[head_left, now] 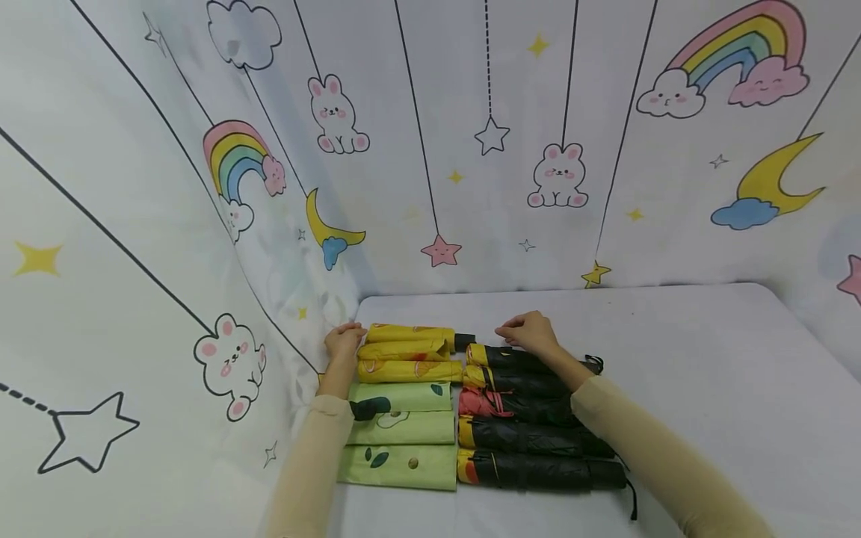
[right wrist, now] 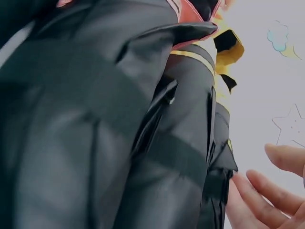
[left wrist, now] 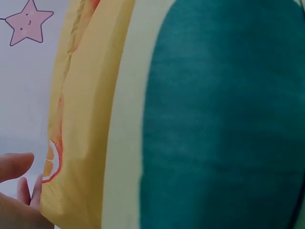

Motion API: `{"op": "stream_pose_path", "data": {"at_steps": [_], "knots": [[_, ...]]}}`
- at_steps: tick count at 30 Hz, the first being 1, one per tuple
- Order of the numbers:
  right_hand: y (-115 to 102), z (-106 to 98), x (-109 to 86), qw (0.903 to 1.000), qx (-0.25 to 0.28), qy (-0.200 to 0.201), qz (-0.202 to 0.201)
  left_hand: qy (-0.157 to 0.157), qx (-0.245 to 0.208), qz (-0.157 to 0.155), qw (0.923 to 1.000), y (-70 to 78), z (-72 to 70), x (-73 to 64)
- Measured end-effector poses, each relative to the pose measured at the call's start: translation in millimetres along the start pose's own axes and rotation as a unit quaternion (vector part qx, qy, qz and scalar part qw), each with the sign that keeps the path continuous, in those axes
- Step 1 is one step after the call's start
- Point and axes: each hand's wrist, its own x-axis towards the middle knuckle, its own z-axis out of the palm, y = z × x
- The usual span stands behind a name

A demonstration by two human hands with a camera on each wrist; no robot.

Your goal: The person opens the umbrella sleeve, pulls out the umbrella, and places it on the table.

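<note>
Both grips loose: left hand (head_left: 344, 338) touches the far yellow folded umbrella (head_left: 409, 335), right hand (head_left: 528, 332) rests on the far black one (head_left: 531, 359). Yellow, green and black-sleeved rows lie on a white counter (head_left: 706, 359); cartoon backdrop (head_left: 430, 149) behind.

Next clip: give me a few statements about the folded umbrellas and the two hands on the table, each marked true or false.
1. The folded umbrellas lie in two columns side by side. True.
2. The left column holds only black umbrellas. False: it holds yellow and green ones; the black umbrellas form the right column.
3. The left hand is at the far yellow umbrella. True.
4. The right hand lifts an umbrella clear of the table. False: it rests at the far end of the right column, and all the umbrellas lie on the table.
5. One umbrella in the right column shows pink fabric. True.
</note>
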Motion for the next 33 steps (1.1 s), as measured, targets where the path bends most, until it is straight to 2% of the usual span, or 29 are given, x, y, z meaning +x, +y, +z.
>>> {"op": "stream_pose_path", "data": {"at_steps": [5, 11, 17, 27, 33], "knots": [[-6, 13, 5.1, 0.9995, -0.032, 0.005, 0.003, 0.004, 0.023, 0.001, 0.9997, -3.8, 0.8, 2.4], [-12, 32, 7.1, 0.9995, -0.028, -0.011, 0.002, 0.015, 0.038, 0.007, 0.9991, -10.5, 1.5, 7.1], [-16, 49, 9.0, 0.9985, -0.051, -0.018, 0.005, 0.006, 0.049, -0.001, 0.9988, -15.6, 3.1, 10.1], [-24, 57, 13.2, 0.9977, -0.059, -0.031, -0.011, -0.012, 0.06, -0.002, 0.9981, -20.8, -0.1, 12.0], [-30, 61, 16.9, 0.9942, -0.094, -0.051, -0.002, -0.005, 0.064, -0.007, 0.9979, -26.7, -1.8, 18.0]]}}
